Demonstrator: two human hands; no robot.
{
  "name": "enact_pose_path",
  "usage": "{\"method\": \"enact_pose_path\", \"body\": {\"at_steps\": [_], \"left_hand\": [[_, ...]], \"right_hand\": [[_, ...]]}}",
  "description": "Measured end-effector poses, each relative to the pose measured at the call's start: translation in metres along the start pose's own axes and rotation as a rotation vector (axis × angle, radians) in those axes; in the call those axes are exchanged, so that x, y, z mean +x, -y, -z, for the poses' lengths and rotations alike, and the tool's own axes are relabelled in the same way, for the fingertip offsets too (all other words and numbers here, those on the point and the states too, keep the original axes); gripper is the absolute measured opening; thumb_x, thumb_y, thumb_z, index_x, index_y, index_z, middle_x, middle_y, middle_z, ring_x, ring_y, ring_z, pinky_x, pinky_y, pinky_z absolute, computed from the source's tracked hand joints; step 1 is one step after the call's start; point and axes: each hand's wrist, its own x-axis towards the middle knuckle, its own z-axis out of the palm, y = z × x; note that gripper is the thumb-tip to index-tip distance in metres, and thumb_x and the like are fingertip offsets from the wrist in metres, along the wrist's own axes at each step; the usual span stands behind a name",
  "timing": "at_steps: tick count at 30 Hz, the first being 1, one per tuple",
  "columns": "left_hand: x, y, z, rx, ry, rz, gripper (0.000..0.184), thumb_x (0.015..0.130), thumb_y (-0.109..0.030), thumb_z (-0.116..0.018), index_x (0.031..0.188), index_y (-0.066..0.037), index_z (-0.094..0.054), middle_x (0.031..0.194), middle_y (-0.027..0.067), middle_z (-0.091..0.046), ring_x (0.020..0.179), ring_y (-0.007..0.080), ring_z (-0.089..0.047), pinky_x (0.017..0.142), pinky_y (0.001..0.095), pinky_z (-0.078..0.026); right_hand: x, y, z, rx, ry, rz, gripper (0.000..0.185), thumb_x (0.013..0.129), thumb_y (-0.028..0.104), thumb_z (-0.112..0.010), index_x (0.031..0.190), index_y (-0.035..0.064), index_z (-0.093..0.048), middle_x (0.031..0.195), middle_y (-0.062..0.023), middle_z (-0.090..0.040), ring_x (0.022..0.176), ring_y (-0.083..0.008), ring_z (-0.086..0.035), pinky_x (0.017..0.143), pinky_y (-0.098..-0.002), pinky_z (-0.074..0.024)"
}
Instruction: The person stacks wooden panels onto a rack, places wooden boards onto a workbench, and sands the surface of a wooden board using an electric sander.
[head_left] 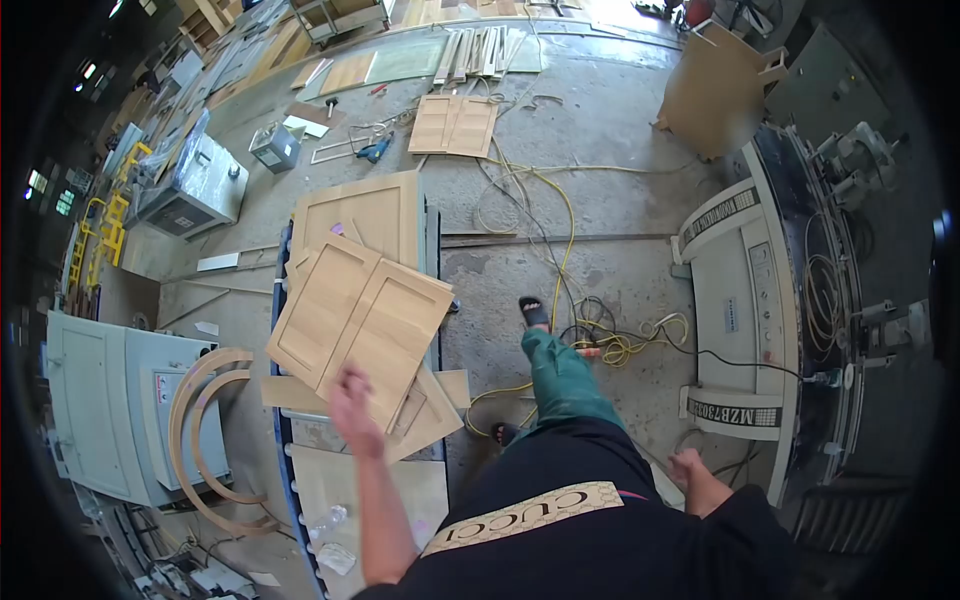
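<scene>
My left hand [355,405] is raised at the lower edge of a light wooden panel [365,315] with recessed sections. Its fingers are blurred, and whether it touches the wood is unclear. The panel lies at an angle on top of other wooden pieces, among them a larger framed panel [390,195] behind it. These rest on a roller stand with a blue side rail [283,440]. Away from the wood, my right hand [686,466] hangs at my right side, its fingers partly curled and hard to make out.
Yellow and black cables [620,345] lie on the floor before my feet. A large machine [735,310] stands at the right. Curved wooden hoops [180,430] and a grey cabinet [90,400] are at the left. Another panel [452,126] lies on the floor ahead.
</scene>
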Motion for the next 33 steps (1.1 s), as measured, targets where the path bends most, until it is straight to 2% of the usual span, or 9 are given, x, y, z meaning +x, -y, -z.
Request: {"method": "enact_pose_path", "body": {"at_steps": [1, 3, 5, 7, 8, 21, 30, 31, 33], "left_hand": [[0.035, -0.043, -0.011, 0.086, 0.065, -0.208, 0.035, 0.101, -0.027, -0.058, 0.120, 0.002, -0.059, 0.100, 0.0073, -0.058, 0.090, 0.0148, -0.052, 0.084, 0.0301, -0.043], [0.088, -0.118, -0.049, -0.047, 0.036, -0.511, 0.050, 0.098, -0.040, -0.061, 0.123, 0.003, -0.057, 0.107, 0.0100, -0.061, 0.094, 0.0193, -0.057, 0.086, 0.0339, -0.045], [0.128, -0.203, -0.097, -0.097, 0.116, -0.824, 0.084, 0.085, -0.060, -0.070, 0.129, 0.009, -0.051, 0.116, 0.0167, -0.057, 0.101, 0.0233, -0.058, 0.089, 0.0348, -0.046], [0.152, -0.280, -0.147, 0.278, 0.079, -1.158, 0.113, 0.068, -0.081, -0.073, 0.133, 0.009, -0.048, 0.125, 0.0214, -0.055, 0.116, 0.0288, -0.055, 0.100, 0.0405, -0.044], [0.186, -0.300, -0.144, 0.210, 0.485, -1.383, 0.083, 0.092, -0.074, -0.053, 0.148, -0.013, -0.046, 0.146, 0.0099, -0.051, 0.134, 0.0273, -0.047, 0.117, 0.0542, -0.030], [0.299, -0.316, -0.516, 0.128, 0.198, -1.293, 0.079, 0.093, -0.070, -0.054, 0.148, -0.015, -0.046, 0.148, 0.0098, -0.049, 0.137, 0.0280, -0.046, 0.118, 0.0558, -0.028], [0.397, -0.327, -0.618, 0.138, 0.101, -1.335, 0.076, 0.094, -0.068, -0.054, 0.149, -0.016, -0.046, 0.150, 0.0097, -0.048, 0.138, 0.0284, -0.044, 0.119, 0.0569, -0.026], [0.404, -0.323, -0.623, 0.149, 0.090, -1.343, 0.076, 0.094, -0.068, -0.055, 0.149, -0.016, -0.046, 0.150, 0.0096, -0.048, 0.138, 0.0285, -0.044, 0.120, 0.0571, -0.026], [0.410, -0.316, -0.673, 0.160, 0.039, -1.360, 0.075, 0.094, -0.067, -0.055, 0.149, -0.016, -0.046, 0.150, 0.0096, -0.047, 0.139, 0.0286, -0.044, 0.120, 0.0573, -0.026]], "right_hand": [[0.019, 0.008, 0.011, -0.436, -0.148, 0.367, 0.032, 0.086, 0.036, -0.068, 0.097, 0.0064, -0.072, 0.089, -0.0166, -0.073, 0.077, -0.0294, -0.073, 0.068, -0.0407, -0.0591], [0.082, 0.015, 0.018, -0.196, -0.322, 0.355, 0.027, 0.091, 0.030, -0.066, 0.092, 0.0033, -0.071, 0.080, -0.0138, -0.071, 0.066, -0.0254, -0.070, 0.060, -0.0338, -0.0569], [0.101, 0.063, 0.090, 1.127, -0.090, -0.227, 0.026, 0.092, 0.024, -0.070, 0.113, 0.0079, -0.068, 0.084, -0.0088, -0.071, 0.068, -0.0209, -0.067, 0.058, -0.0350, -0.0538], [0.108, 0.093, 0.179, 1.158, -0.132, -0.169, 0.025, 0.094, 0.024, -0.069, 0.113, 0.0057, -0.068, 0.083, -0.0076, -0.070, 0.066, -0.0186, -0.066, 0.057, -0.0323, -0.0523], [0.120, 0.097, 0.217, 1.189, -0.179, -0.114, 0.025, 0.097, 0.024, -0.067, 0.112, 0.0035, -0.068, 0.082, -0.0063, -0.069, 0.064, -0.0163, -0.065, 0.056, -0.0296, -0.0508], [0.254, -0.065, 0.599, 1.209, -0.600, 0.055, 0.029, 0.099, 0.026, -0.064, 0.120, 0.0064, -0.065, 0.089, -0.0054, -0.068, 0.070, -0.0138, -0.064, 0.058, -0.0283, -0.0493], [0.291, -0.100, 0.507, 1.229, -0.309, -0.247, 0.020, 0.094, 0.023, -0.067, 0.095, 0.0038, -0.066, 0.078, -0.0079, -0.067, 0.069, -0.0202, -0.065, 0.059, -0.0360, -0.0513], [0.297, -0.106, 0.495, 0.452, -0.281, -0.138, 0.026, 0.102, 0.027, -0.057, 0.108, 0.0054, -0.071, 0.096, -0.0132, -0.075, 0.081, -0.0279, -0.070, 0.072, -0.0417, -0.0570], [0.376, -0.180, 0.349, 0.811, -0.293, -0.056, 0.023, 0.089, 0.017, -0.063, 0.090, -0.0035, -0.073, 0.089, -0.0154, -0.074, 0.082, -0.0244, -0.069, 0.075, -0.0415, -0.0539]]}}
